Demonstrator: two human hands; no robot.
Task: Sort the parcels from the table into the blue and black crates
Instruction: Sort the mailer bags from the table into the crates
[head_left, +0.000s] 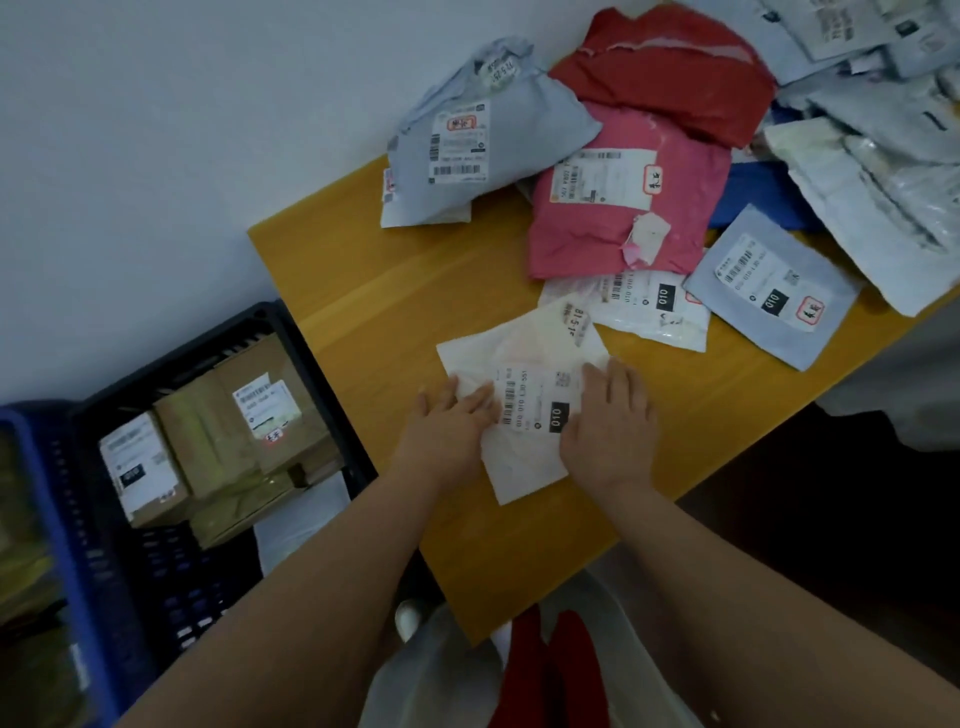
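Hands both flat on thin white plastic parcel (524, 395), near front edge of yellow wooden table (363, 291). Left hand (452, 418) and right hand (610, 415) with fingers straight, pressing it smooth, probably to read label. Black plastic crate (291, 332) and blue plastic crate (47, 499) waiting on floor at left, boxes inside.

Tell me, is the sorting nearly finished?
Not yet. Several brown boxes already sit in the black crate. Both the left hand and the right hand rest flat on a white parcel on the table. Left to sort: the pink parcel, the red one and a grey pile.
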